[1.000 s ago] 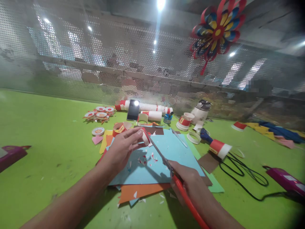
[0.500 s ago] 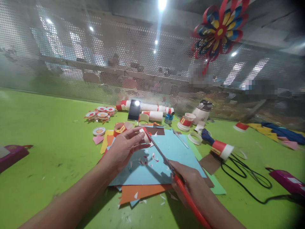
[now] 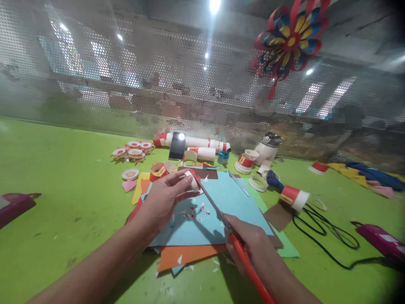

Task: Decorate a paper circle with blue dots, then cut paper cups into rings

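Note:
My left hand (image 3: 164, 195) pinches a small red and white paper piece (image 3: 193, 182) between thumb and fingers, above a stack of coloured sheets. In my right hand (image 3: 248, 242) are long scissors (image 3: 221, 216) with red handles; their blade tips touch the red edge of the paper piece. Beneath both hands lies a light blue sheet (image 3: 243, 217), with an orange sheet (image 3: 190, 256) sticking out below it. Small red and white paper scraps (image 3: 204, 209) are scattered on the blue sheet.
Behind the sheets stand a phone (image 3: 177, 146), a white paper roll (image 3: 205, 153), a blue bottle (image 3: 223, 157) and cut cups (image 3: 247, 161). Round decorated pieces (image 3: 134, 153) sit back left. At right lie a cup on a tool (image 3: 295, 198), a black cable (image 3: 329, 257) and a purple device (image 3: 379, 240).
The whole view has shifted very slightly. Both hands keep nearly the same pose, with the scissors still at the paper piece.

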Available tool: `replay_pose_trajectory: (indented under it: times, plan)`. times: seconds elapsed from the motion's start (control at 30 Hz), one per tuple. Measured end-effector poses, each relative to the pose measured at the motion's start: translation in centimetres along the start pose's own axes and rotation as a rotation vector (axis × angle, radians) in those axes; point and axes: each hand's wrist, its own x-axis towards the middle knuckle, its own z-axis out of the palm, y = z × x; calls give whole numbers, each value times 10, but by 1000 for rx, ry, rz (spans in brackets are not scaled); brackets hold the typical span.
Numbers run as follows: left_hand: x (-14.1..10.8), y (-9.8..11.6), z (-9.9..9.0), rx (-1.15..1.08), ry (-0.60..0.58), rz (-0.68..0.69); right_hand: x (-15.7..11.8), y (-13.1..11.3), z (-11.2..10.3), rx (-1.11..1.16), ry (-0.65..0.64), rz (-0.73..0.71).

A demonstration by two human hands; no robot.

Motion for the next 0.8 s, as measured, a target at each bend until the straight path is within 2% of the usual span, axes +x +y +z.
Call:
replay_pose_trajectory:
  times: [0.27, 0.37, 0.8]
  plan:
    - [2, -1, 0, -25, 26, 4, -1, 8, 7, -32, 1, 26]
    - [2, 1, 0, -18, 32, 10, 2, 7, 5, 3, -3, -5]
    - [2, 0, -3, 48, -26, -10, 3, 6, -3, -7, -24, -17]
